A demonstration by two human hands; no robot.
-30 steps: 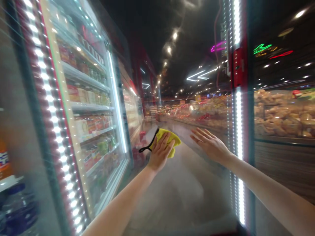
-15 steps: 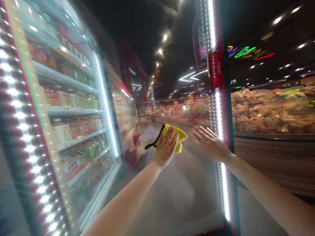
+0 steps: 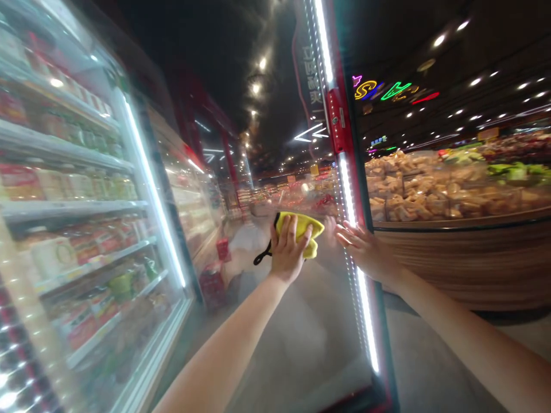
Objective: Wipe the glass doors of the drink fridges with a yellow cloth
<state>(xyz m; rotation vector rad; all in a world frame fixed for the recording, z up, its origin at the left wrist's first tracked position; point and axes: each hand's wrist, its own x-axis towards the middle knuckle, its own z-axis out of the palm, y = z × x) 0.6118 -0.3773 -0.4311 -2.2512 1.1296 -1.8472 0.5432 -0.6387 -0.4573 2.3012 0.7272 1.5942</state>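
Note:
A yellow cloth [image 3: 313, 225] with a black edge and loop lies under my left hand [image 3: 286, 249], pressed to the transparent pane of an open cooler door [image 3: 297, 332]. The fingers hold it nearly flat, and part of the cloth sticks out to their right. My right hand [image 3: 364, 246] is at the door's lit edge strip [image 3: 365, 315], fingers stretched out, holding nothing. Its fingertips cross the bright light, with a faint reflection in the pane beside them. Whether the palm touches the frame I cannot tell.
To the left stands a lit cooler cabinet with shelves [image 3: 77, 209] of packaged goods, blurred. A red handle piece [image 3: 338, 120] sits on the door edge. On the right is a wood-sided produce counter [image 3: 456, 261]. Red boxes [image 3: 212, 284] show through the pane.
The view has turned right, so cooler and door edge appear further left. My right hand now overlaps the lit strip instead of the pane. The cloth stays under my left hand.

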